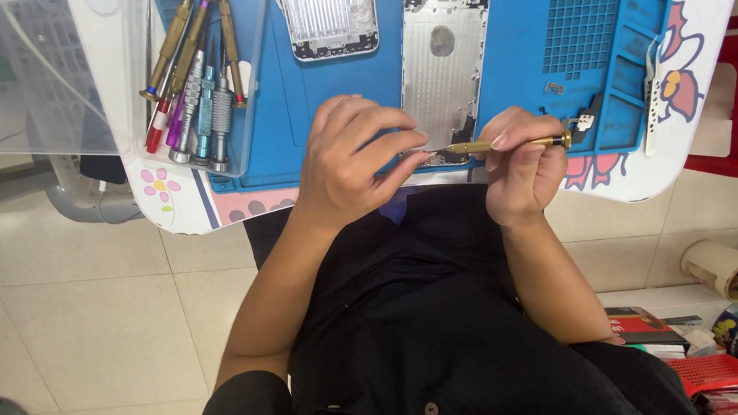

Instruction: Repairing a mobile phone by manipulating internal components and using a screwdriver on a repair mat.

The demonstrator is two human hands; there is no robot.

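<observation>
Brass screwdriver [500,145] pinched in right hand [523,170] grip, left hand [358,162] seemingly steadying its tip

Blue mat [528,22]: covers most of the white table [702,144], with a grid of small compartments at its far right corner.
Second phone housing [330,17]: silver, at the mat's far edge.
Screwdrivers [199,90]: a bundle, gold, silver, teal and purple, in a clear tray [51,89] at the table's left edge.
White strip [652,92]: along the mat's right edge.
Small dark part [585,120]: near the mat's front right corner.
Red stool [737,87]: beyond the table's right edge.
</observation>
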